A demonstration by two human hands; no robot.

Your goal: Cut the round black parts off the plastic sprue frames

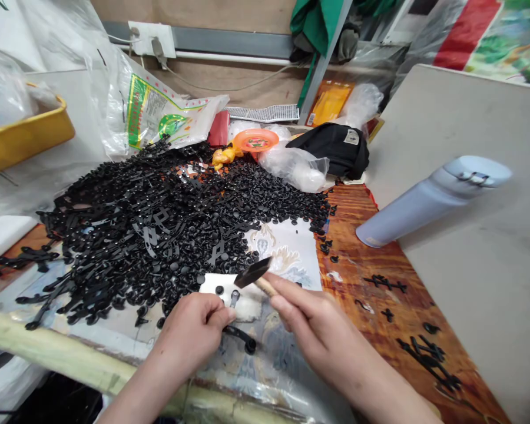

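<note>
In my right hand (311,315) is a small hammer (253,272), gripped by its light wooden handle. Its dark head hangs just above a white block (209,282). My left hand (193,323) is closed at the block's front edge, thumb and forefinger pinching a small dark part (234,297) with a round end that rests on the block. Beside that part on the block is a black round piece (219,290). A curved black strip with a knob (249,344) lies below my left fingertips; whether it joins the pinched part is hidden.
A large heap of black plastic parts (159,218) covers the table's left and middle. A pale blue bottle (424,203) stands at the right by a grey panel (477,247). Loose black pieces (428,359) lie on the wood. Behind are a black bag (335,150) and an orange plate (256,141).
</note>
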